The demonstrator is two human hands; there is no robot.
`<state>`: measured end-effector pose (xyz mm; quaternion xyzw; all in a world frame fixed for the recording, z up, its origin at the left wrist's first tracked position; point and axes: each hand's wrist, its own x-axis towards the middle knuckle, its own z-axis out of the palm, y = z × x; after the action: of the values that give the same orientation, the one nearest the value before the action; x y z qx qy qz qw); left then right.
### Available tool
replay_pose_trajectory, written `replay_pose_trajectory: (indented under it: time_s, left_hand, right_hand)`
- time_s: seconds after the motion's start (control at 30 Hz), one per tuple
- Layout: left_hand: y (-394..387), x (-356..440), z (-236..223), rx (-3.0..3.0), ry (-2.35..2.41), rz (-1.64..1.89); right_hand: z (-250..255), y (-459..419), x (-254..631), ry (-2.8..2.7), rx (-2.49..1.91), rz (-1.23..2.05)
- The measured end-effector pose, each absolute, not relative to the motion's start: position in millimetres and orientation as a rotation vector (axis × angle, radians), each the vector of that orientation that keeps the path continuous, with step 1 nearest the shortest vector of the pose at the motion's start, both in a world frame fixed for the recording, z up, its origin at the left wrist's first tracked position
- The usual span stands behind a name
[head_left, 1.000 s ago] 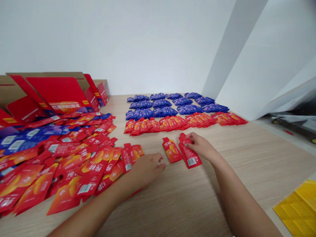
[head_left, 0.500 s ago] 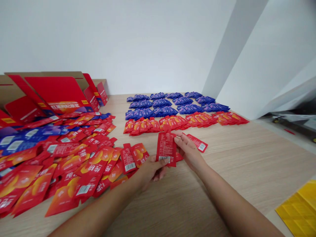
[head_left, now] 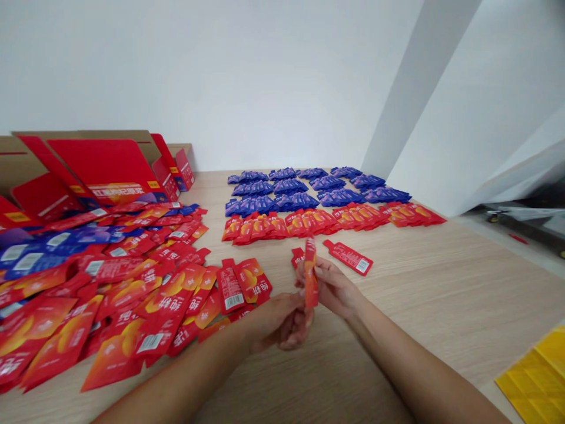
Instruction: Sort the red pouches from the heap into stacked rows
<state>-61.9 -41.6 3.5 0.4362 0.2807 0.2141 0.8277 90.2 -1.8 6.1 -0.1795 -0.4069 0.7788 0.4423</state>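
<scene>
Both the left hand (head_left: pixel 282 324) and right hand (head_left: pixel 339 288) grip a glossy red-and-orange flat sachet (head_left: pixel 311 280) edge-on above the pale wood-grain table (head_left: pixel 441 282), with overlapping blue packets (head_left: pixel 289 186) and red packets (head_left: pixel 309 222) ranked far and a crinkled, mixed heap (head_left: pixel 168 300) unarranged at left.

Tbl top: matt wood look

Red and blue packets (head_left: pixel 165 303) spread over the left side of the wooden desk (head_left: pixel 424 282); rows of packets (head_left: pixel 333 196) fill its far middle.
</scene>
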Motion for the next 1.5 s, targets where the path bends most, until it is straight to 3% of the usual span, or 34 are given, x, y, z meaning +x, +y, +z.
replay_pose_trajectory:
  time_s: [0.2,0.4,0.6,0.8,0.93,1.07,1.3,1.5]
  left_hand:
    - [-27.0,-60.8,-5.7,1.297,1.092,0.545]
    - [-34.8,-65.1,-8.9,1.946,1.311,0.713]
    - [-40.4,-63.9,-20.5,2.333,1.192,0.294]
    - [-43.5,-61.8,-18.6,2.421,1.191,0.116]
    - [-42.9,-63.4,-19.0,2.415,1.186,0.153]
    - [-41.4,-65.3,-20.2,2.353,1.192,0.211]
    - [-38.0,-67.3,-15.7,2.037,1.208,0.67]
    - [-37.0,-57.9,-3.0,1.146,0.917,0.94]
  right_hand:
    - [-5.5,38.1,125.1,-1.359,-1.105,1.419]
    - [-29.3,47.0,125.6,-2.098,-1.594,0.626]
    - [-29.1,42.1,117.6,-2.182,-1.702,0.403]
    - [-17.0,50.7,147.9,-2.03,-2.124,-0.096]
    - [-10.8,50.1,159.7,-2.027,-2.372,-0.008]
    - [-8.3,47.7,157.2,-2.081,-2.331,0.04]
    - [-7.1,57.8,166.7,-1.827,-2.006,0.341]
    - [5.5,28.4,130.9,-1.812,-1.277,0.131]
